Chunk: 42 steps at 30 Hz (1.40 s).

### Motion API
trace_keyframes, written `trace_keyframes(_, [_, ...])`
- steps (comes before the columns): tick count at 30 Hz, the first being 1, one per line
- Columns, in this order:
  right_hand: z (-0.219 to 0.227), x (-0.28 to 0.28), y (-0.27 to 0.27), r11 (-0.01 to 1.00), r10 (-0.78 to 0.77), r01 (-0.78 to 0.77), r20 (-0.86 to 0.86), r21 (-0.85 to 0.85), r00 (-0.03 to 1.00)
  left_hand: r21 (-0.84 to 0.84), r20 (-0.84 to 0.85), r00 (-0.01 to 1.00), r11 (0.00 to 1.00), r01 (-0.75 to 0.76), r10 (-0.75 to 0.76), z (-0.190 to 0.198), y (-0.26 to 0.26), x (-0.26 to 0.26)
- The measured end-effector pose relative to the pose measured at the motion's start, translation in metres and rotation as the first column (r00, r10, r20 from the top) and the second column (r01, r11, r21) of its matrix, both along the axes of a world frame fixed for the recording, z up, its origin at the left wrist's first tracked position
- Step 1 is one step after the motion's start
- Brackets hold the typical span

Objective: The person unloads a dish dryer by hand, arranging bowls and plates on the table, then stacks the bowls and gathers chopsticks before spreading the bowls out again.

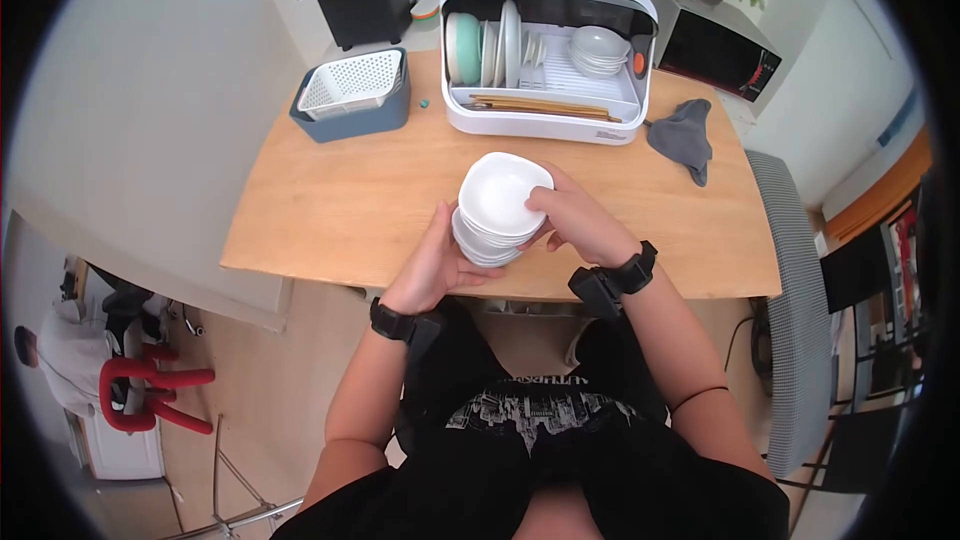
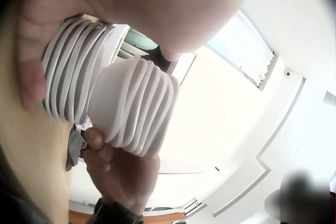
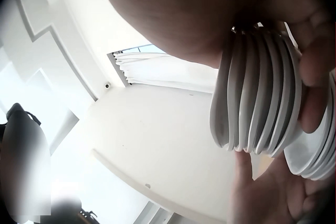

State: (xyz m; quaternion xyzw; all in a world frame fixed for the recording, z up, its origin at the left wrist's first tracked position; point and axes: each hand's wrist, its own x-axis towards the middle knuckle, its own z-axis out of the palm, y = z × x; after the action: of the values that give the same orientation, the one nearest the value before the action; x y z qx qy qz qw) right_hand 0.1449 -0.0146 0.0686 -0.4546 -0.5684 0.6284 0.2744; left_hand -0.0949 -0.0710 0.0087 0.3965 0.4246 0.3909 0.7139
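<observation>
Two stacks of small white square dishes are in the hands, one over the other. My right hand [image 1: 585,220] grips the upper stack [image 1: 503,195], its thumb on the top dish's rim. Around the side of the lower stack [image 1: 478,243] is my left hand [image 1: 430,265], fingers beneath and thumb beside it. In the left wrist view the lower stack [image 2: 73,71] and the upper stack [image 2: 139,108] stand tilted against each other. The right wrist view shows several dishes [image 3: 257,92] under my right hand [image 3: 210,14], with my left hand [image 3: 278,192] below.
A white dish cabinet [image 1: 545,130] holding plates, bowls and chopsticks stands at the table's back. Left of it is a blue basin [image 1: 365,122] with a white basket [image 1: 350,82]. A grey cloth [image 1: 683,138] lies to the right, near a microwave [image 1: 715,50].
</observation>
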Motion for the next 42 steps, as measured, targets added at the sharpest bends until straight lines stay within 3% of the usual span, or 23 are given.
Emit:
trace_keyframes(2, [-0.004,-0.008,0.001,1.000,0.005,-0.006,0.055,0.022,0.998,0.025,0.092,0.995,0.999,0.043,-0.045,-0.007,0.004,0.000])
trace_keyframes(9, [0.002,-0.015,-0.006,0.998,-0.018,0.010,0.118,0.064,0.993,0.008,0.135,0.986,0.996,0.094,-0.094,-0.011,0.007,0.001])
trace_keyframes(14, [-0.005,-0.012,0.002,0.998,0.040,-0.048,0.175,0.042,0.984,-0.043,0.087,0.996,0.999,0.021,-0.017,-0.002,0.004,0.007])
trace_keyframes(16, [-0.006,-0.006,0.003,0.989,0.138,-0.149,0.257,0.022,0.956,-0.061,0.116,0.993,0.998,0.017,-0.010,-0.004,0.004,0.007])
trace_keyframes(20, [0.009,0.022,0.016,0.989,0.145,-0.138,0.245,-0.043,0.959,-0.073,0.110,0.994,0.997,-0.004,0.012,0.008,0.003,0.011])
trace_keyframes(22, [0.003,0.057,0.051,0.981,-0.168,0.149,0.153,0.127,0.974,-0.079,0.130,0.991,0.997,-0.015,0.026,0.005,0.005,0.008])
trace_keyframes(24, [0.009,0.086,0.093,0.925,-0.328,0.320,0.004,0.202,0.945,-0.113,0.162,0.987,0.993,0.040,-0.022,-0.001,0.009,0.005])
trace_keyframes(25, [0.012,0.099,0.115,0.924,-0.329,0.321,0.005,0.206,0.944,-0.110,0.164,0.986,0.993,0.042,-0.024,-0.001,0.010,0.005])
trace_keyframes(27, [0.015,0.115,0.159,0.914,-0.398,0.406,-0.166,0.011,0.902,-0.120,0.180,0.984,0.992,0.023,-0.001,0.000,0.011,0.007])
trace_keyframes(28, [0.015,0.115,0.179,0.913,-0.399,0.408,-0.167,0.016,0.901,-0.116,0.181,0.983,0.993,0.025,-0.004,-0.002,0.012,0.008])
trace_keyframes(30, [0.014,0.112,0.216,0.821,-0.570,0.533,-0.242,-0.205,0.785,-0.127,0.200,0.980,0.992,0.011,0.015,-0.005,0.014,0.010])
trace_keyframes(31, [0.009,0.109,0.232,0.823,-0.567,0.532,-0.244,-0.200,0.787,-0.122,0.202,0.979,0.992,0.010,0.015,-0.004,0.014,0.011])
trace_keyframes(33, [-0.004,0.100,0.263,0.727,-0.682,0.672,-0.266,-0.144,0.681,-0.112,0.192,0.981,0.994,-0.011,0.032,-0.004,0.013,0.013])
trace_keyframes(36, [-0.035,0.107,0.317,0.800,-0.599,0.536,-0.401,-0.268,0.693,-0.115,0.164,0.986,0.993,-0.016,0.035,-0.008,0.012,0.013])
trace_keyframes(38, [-0.048,0.108,0.342,0.792,-0.610,0.528,-0.370,-0.307,0.701,-0.124,0.163,0.986,0.992,0.000,0.020,-0.007,0.013,0.016])
trace_keyframes(41, [-0.055,0.089,0.356,0.673,-0.739,0.645,-0.300,-0.361,0.603,-0.118,0.118,0.992,0.993,-0.032,0.046,-0.001,0.012,0.016])
trace_keyframes(42, [-0.056,0.082,0.355,0.676,-0.737,0.644,-0.308,-0.359,0.602,-0.110,0.115,0.992,0.993,-0.032,0.045,0.002,0.012,0.015])
